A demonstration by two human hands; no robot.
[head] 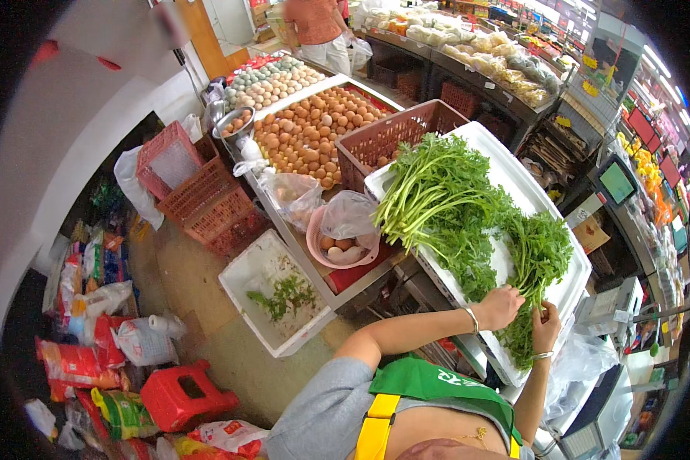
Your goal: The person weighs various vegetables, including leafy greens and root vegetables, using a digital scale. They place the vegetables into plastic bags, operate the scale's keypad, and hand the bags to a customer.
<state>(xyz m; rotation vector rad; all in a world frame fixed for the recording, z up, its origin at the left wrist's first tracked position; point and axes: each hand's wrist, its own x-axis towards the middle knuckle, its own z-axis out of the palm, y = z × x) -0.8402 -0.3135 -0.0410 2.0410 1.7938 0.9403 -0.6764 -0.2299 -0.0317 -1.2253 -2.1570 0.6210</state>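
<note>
Both hands are at a bunch of leafy greens (537, 244) on a white foam tray (558, 307). My left hand (499, 307), with a bangle at the wrist, has its fingertips together on the stems. Close beside it, my right hand (545, 328) pinches the same stems, its wrist also in a bangle. Leaves hang below between the two hands. A larger heap of long-stemmed leafy greens (437, 195) lies across the tray's upper left part, its pale stems pointing left. Fine detail between the fingertips is hard to make out.
Left of the tray stand a brown plastic crate (368, 144), brown eggs (307, 135) and a pink basket (342, 261) of eggs. A foam box (270, 342) with leaf scraps sits on the floor, near a red stool (178, 397). A person (316, 26) stands beyond.
</note>
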